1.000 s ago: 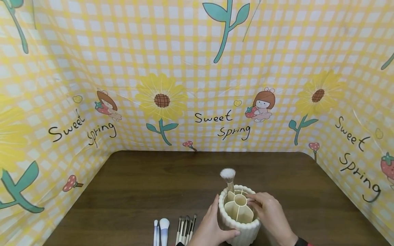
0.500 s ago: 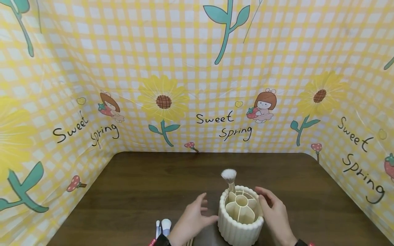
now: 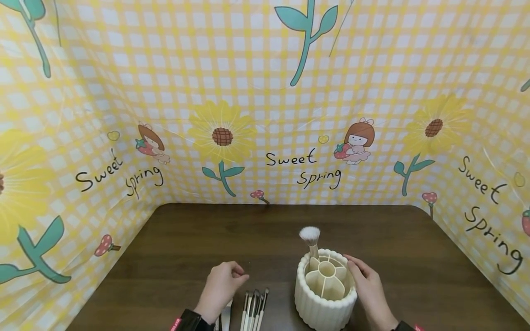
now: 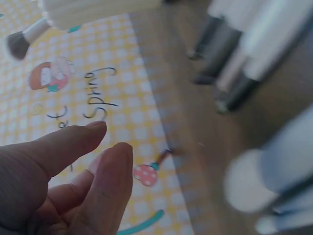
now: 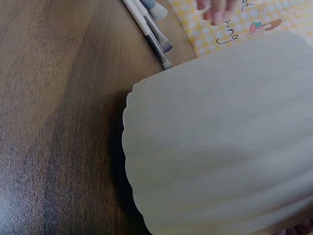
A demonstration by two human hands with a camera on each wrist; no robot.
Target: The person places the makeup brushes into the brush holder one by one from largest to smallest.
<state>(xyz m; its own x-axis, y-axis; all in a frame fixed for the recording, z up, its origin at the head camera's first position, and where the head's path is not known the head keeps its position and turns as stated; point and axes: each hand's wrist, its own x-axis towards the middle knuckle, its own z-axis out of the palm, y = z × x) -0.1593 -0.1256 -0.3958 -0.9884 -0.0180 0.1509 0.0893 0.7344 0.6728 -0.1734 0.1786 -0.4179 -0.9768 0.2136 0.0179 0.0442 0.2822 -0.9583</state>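
Note:
A cream, fluted brush holder (image 3: 325, 308) with a divided insert stands on the table. One makeup brush (image 3: 309, 236) with white-tipped bristles rises from a rear compartment. My right hand (image 3: 370, 287) rests against the holder's right side, its fingers fairly straight along the wall near the rim. In the right wrist view the holder's ribbed wall (image 5: 220, 137) fills most of the picture. My left hand (image 3: 221, 287) hovers left of the holder, with loosely bent fingers. The left wrist view shows its thumb and fingertips (image 4: 117, 161) apart, with nothing between them.
Several slim makeup brushes (image 3: 254, 310) with pale handles lie in a row left of the holder. Farther left, blue-white brushes (image 4: 259, 176) lie partly hidden below my left hand. A yellow checked cloth (image 3: 290, 115) rises around the brown table's (image 3: 232, 230) back and sides.
My left hand has left the holder's side and moved left to above the brushes. My right hand has drawn back from the insert to the holder's outer right side.

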